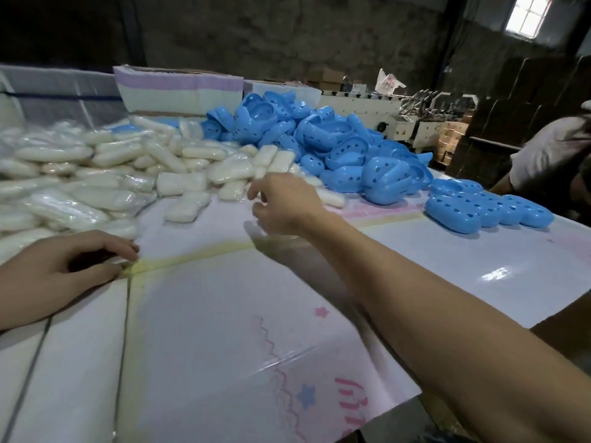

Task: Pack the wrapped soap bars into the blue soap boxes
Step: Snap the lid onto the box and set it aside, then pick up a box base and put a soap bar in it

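The left hand (60,266) rests on a glossy printed table (224,314), fingers loosely curled, holding nothing. Beside it lies a heap of pale oblong soaps (96,174) in clear film. The right hand (281,203) hovers near them, fingers relaxed, empty. Behind, perforated blue boxes (319,139) pile up; closed ones (486,206) sit right.

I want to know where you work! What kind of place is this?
Probably a small factory or packing workshop: a big heap of wrapped soap bars, a pile of blue soap boxes on the work table, and machines by rough walls behind.
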Demonstrator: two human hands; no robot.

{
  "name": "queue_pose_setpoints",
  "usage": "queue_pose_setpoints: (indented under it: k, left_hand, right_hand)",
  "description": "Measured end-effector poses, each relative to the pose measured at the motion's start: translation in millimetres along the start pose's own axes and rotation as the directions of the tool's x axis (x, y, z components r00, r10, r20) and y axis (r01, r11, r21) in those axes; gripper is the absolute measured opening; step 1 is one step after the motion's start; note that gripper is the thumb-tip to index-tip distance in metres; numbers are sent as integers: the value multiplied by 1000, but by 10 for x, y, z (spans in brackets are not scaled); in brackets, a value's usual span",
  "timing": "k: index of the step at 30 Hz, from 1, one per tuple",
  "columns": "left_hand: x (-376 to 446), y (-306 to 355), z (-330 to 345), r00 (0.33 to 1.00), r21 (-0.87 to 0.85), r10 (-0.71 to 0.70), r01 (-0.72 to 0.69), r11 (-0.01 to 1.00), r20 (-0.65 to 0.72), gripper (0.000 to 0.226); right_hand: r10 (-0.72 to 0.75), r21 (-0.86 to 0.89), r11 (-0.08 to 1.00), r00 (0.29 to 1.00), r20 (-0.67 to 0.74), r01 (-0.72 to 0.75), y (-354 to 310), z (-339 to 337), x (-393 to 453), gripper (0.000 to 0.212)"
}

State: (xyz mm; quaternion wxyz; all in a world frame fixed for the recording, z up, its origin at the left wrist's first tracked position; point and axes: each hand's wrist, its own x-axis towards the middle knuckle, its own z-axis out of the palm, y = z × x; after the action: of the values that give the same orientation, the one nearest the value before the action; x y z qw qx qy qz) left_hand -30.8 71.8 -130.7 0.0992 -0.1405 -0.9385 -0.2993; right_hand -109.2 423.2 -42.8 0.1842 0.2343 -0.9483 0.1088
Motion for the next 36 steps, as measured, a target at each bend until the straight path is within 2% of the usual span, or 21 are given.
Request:
queue_pose_setpoints:
  k: [2, 4, 6, 8, 10, 16, 19, 24, 26, 28, 31, 33, 35, 36]
  left_hand:
    - [-35, 361, -80, 999, -86, 22, -24, 996, -33, 29]
    - [-95, 569, -113, 999, -131, 31, -36, 991, -45, 17]
    - [-125, 736, -115, 999, -174, -28, 22, 984, -33, 15]
    - [-121, 779, -115, 998, -207, -39, 27, 978, -52, 18]
    - [-140, 792, -120, 997, -207, -53, 42, 978, -48, 28]
    - [-148, 795, -168, 998, -113, -45, 39, 993, -49, 27]
    - [-178, 816, -197, 994, -187, -68, 50, 981, -90, 27]
    - [-195, 920, -310, 962, -329, -132, 47, 943, -241, 43]
    - [-181, 886, -423, 910, -401, -232, 81, 912, -344, 42]
    - [-175, 779, -585, 810, -410, -336, 131, 902, -480, 39]
    - [-200, 471, -866, 643, -219, -417, 367, 904, -642, 30]
    - [-253, 198, -1078, 563, -19, -401, 563, 826, -723, 19]
    - [-306, -95, -1299, 512, 98, -398, 697, 710, -761, 23]
    - [-328, -221, -1397, 486, 121, -440, 763, 634, -755, 29]
  right_hand:
    - [-91, 232, 970, 994, 64, 74, -512, 77, 120, 24]
    - [-146, 449, 889, 985, 96, 88, -943, 128, 237, 15]
    - [-126, 619, 784, 990, 68, 58, -1272, 217, 312, 11]
    - [-17, 772, 635, 1000, 10, 4, -1481, 364, 320, 12]
    - [38, 815, 580, 998, -44, 14, -1578, 523, 267, 17]
    - [-109, 830, 551, 993, -38, 92, -1572, 650, 236, 20]
    - [-104, 843, 532, 994, -23, 76, -1583, 641, 225, 19]
    - [-137, 860, 494, 988, -66, 126, -1618, 599, 145, 23]
    - [-134, 845, 519, 989, -69, 129, -1639, 589, 123, 21]
    - [-141, 839, 527, 987, -74, 138, -1657, 576, 101, 17]
    - [-243, 826, 530, 968, -66, 189, -1716, 569, 30, 12]
    - [-337, 809, 533, 939, -64, 246, -1774, 574, -11, 8]
    - [-402, 786, 547, 914, -56, 289, -1814, 585, -23, 8]
    - [-422, 780, 550, 905, -48, 298, -1821, 591, -22, 9]
